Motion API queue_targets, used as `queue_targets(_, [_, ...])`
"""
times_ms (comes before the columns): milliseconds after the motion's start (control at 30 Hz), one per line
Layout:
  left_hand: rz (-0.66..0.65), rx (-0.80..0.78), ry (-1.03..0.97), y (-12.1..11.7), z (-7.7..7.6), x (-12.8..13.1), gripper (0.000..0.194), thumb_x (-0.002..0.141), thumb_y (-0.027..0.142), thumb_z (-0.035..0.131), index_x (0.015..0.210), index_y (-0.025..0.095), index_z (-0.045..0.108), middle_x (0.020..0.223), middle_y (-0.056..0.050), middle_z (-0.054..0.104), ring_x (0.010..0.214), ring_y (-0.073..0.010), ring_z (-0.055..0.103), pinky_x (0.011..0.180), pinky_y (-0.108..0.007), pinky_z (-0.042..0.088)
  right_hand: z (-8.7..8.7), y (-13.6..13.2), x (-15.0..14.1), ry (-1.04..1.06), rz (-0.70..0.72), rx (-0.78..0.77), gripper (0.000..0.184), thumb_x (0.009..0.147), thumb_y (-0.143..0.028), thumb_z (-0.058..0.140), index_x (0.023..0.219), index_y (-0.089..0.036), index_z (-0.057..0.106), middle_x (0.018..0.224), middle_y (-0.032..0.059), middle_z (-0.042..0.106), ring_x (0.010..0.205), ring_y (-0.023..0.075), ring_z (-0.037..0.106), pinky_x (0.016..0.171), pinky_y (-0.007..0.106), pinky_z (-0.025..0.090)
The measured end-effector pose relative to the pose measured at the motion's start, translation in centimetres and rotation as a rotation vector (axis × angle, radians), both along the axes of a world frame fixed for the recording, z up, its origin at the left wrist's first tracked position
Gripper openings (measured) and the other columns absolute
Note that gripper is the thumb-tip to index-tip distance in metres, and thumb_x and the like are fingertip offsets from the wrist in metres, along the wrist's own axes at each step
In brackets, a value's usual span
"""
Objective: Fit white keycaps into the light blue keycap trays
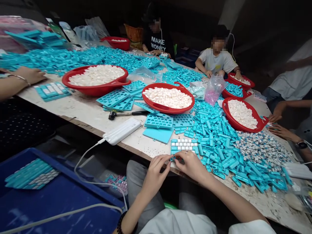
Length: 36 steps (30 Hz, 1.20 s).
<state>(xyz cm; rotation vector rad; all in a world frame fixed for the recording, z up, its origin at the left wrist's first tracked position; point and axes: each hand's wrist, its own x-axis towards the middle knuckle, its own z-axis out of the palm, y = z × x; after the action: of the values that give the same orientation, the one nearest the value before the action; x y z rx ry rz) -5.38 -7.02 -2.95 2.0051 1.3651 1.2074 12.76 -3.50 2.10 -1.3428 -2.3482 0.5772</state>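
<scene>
My left hand and my right hand meet at the table's near edge, their fingertips pinching a small teal plastic piece. Just beyond them lies a teal frame with white keycaps in rows. My right hand touches the edge of a large heap of loose teal plastic pieces, which spreads to the right. Further right, the teal pieces mix with a scatter of small white-and-teal bits. Farther up the table, a teal plastic tray rests on a flat teal lid.
Red basins of white keycaps stand along the stained table, among more teal frames. A rubber mallet and a white power bank lie nearby. A blue crate sits low at my left. Co-workers' hands rest around the table.
</scene>
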Motion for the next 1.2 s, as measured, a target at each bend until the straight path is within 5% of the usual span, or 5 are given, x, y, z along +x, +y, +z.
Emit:
queue_targets(833, [0.071,0.019,-0.024,-0.3,-0.4,0.4,0.023,0.096,0.021,0.057,0.118,0.025,0.061,0.112,-0.006,0.068,0.111,-0.0230,0.062,0.099,-0.043,0.052,0.8,0.0,-0.8,-0.253,0.053,0.067,0.010,0.093,-0.016,0.061,0.101,-0.019,0.065,0.089,0.0057,0.070,0.084,0.0218,0.067,0.073,0.029,0.047])
queue_targets(1033, [0.273,0.008,-0.047,0.1,0.6,-0.3,0.071,0.093,0.025,0.062,0.154,0.027,0.025,0.124,-0.011,0.063,0.126,-0.0277,0.053,0.107,-0.050,0.044,-0.5,-0.9,0.0,-0.207,0.091,0.215,0.033,0.093,-0.017,0.061,0.125,-0.021,0.057,0.097,0.0069,0.069,0.084,0.0226,0.068,0.073,0.032,0.051])
queue_targets(1200, [0.409,0.111,0.007,2.9,3.4,-1.4,0.083,0.091,0.028,0.064,0.158,0.027,0.014,0.132,-0.012,0.058,0.133,-0.0305,0.044,0.113,-0.053,0.036,-1.6,-1.3,0.2,-0.147,0.174,0.385,0.035,0.094,-0.015,0.057,0.128,-0.020,0.057,0.100,0.0101,0.069,0.088,0.0234,0.067,0.075,0.034,0.053])
